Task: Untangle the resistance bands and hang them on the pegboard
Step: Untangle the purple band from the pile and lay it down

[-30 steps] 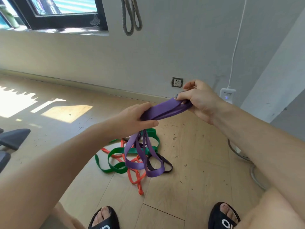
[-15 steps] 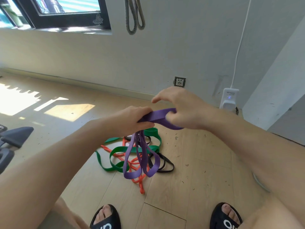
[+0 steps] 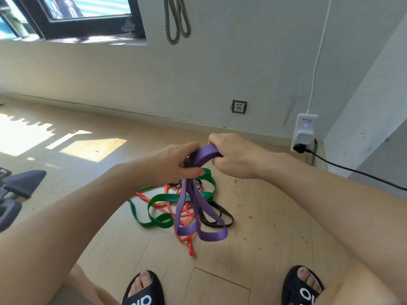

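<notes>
hands drawn together, gripping purple band

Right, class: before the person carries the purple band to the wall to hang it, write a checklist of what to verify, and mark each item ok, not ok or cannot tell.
1. Both hands grip the wide purple rubber band: ok; the left hand and the right hand both curl round its gathered top.
2. Purple loops hang free of the floor pile: cannot tell; their lower ends overlap the thin orange band and the thin black band in this view.
3. Flat green band left on the floor: ok.
4. A free hook on the wall: cannot tell; only a grey looped band hangs in view.
5. Black power cable away from the feet: ok.
</notes>
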